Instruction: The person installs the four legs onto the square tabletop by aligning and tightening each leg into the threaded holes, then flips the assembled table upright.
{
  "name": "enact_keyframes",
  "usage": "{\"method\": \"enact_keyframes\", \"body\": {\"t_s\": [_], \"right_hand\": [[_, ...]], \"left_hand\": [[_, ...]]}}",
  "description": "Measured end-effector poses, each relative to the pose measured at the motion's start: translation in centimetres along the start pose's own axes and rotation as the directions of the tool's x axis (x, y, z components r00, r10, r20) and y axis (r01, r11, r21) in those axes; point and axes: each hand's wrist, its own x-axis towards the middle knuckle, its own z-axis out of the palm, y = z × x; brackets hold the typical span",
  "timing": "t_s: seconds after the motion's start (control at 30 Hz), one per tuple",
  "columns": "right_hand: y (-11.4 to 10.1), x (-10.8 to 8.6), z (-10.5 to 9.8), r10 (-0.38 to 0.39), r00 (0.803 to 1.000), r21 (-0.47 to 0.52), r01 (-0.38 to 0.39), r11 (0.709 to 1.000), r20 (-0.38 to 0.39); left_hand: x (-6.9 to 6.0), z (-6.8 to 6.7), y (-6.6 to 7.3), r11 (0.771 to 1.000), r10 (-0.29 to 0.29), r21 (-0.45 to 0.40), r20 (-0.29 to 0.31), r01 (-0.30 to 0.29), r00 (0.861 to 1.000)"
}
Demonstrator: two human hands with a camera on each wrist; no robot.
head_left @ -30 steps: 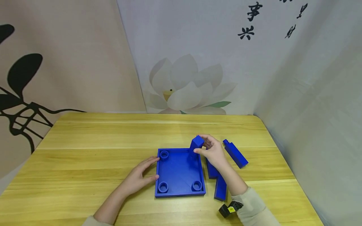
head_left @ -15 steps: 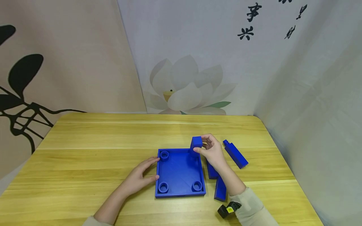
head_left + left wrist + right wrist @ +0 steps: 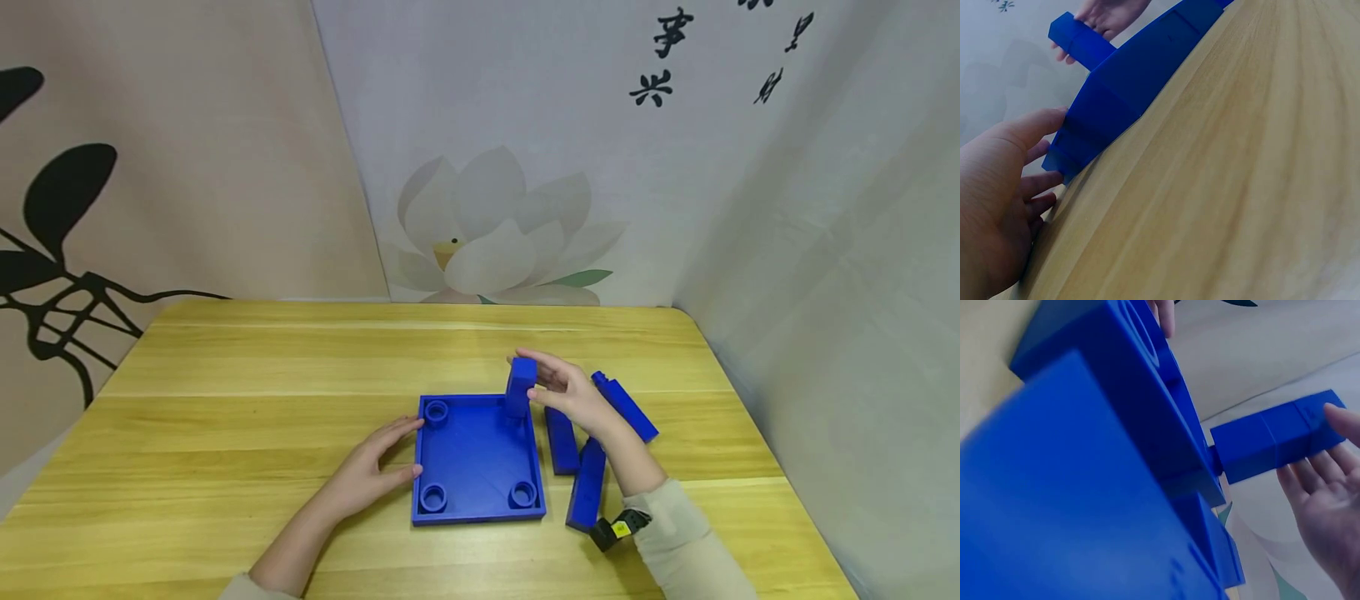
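Note:
A square blue tray-like base (image 3: 480, 523) with raised rims lies on the table, with round sockets in three visible corners. At its far right corner a blue square leg (image 3: 519, 387) stands upright, its narrow neck meeting the base in the right wrist view. My right hand (image 3: 573, 398) is around the upper part of this leg, fingers extended behind it and thumb at its near right edge. In the right wrist view the thumb (image 3: 1341, 422) overlaps the leg's end. My left hand (image 3: 367, 467) rests against the base's left side, fingertips and thumb touching the rim.
Three more blue legs lie right of the base: one leg (image 3: 561, 442) beside its rim, another leg (image 3: 587, 487) nearer me, and a third leg (image 3: 630, 408) farther right, partly behind my right hand. A printed cloth (image 3: 502, 167) hangs behind the wooden table (image 3: 300, 358).
The upright leg has turned about its length and now stands straighter. My right hand's fingers have loosened and reached farther behind it, its wrist shifting right. The left hand stays put.

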Motion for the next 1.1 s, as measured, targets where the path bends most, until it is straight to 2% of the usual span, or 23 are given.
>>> {"method": "enact_keyframes", "body": {"t_s": [0.2, 0.37, 0.6, 0.7, 0.83, 0.93, 1.07, 1.1], "right_hand": [[0.5, 0.1, -0.6, -0.012, 0.994, 0.014, 0.01, 1.0, 0.109], [0.7, 0.0, -0.6, -0.009, 0.993, -0.023, 0.012, 1.0, 0.114], [0.7, -0.3, 0.0, -0.01, 1.0, -0.051, 0.01, 0.999, 0.017], [0.7, -0.5, 0.4, 0.018, 0.999, -0.07, -0.022, 0.997, -0.047], [0.5, -0.6, 0.9, 0.098, 0.987, -0.08, -0.109, 0.991, -0.127], [-0.7, -0.6, 1.5, 0.133, 0.978, -0.076, -0.146, 0.986, -0.158], [-2.2, -0.7, 2.2, 0.13, 0.97, -0.072, -0.147, 0.986, -0.208], [-2.0, -0.6, 2.3, 0.134, 0.965, -0.067, -0.152, 0.986, -0.226]], "left_hand": [[0.0, 0.0, 0.0, 1.0, 0.004, -0.004, -0.004, -0.005, 1.0], [0.0, 0.0, 0.0, 1.0, -0.004, -0.005, 0.0, 0.004, 1.0], [0.0, 0.0, 0.1, 1.0, -0.014, -0.008, 0.005, 0.014, 1.0], [0.1, 0.0, 0.1, 1.0, -0.018, -0.003, 0.008, 0.018, 1.0], [0.0, -0.1, 0.2, 1.0, -0.024, -0.003, 0.009, 0.024, 1.0], [0.0, -0.1, 0.2, 1.0, -0.024, -0.004, 0.007, 0.025, 1.0], [0.0, -0.1, 0.2, 1.0, -0.022, -0.002, 0.004, 0.022, 1.0], [0.0, -0.1, 0.2, 1.0, -0.021, -0.002, 0.003, 0.021, 1.0]]}}
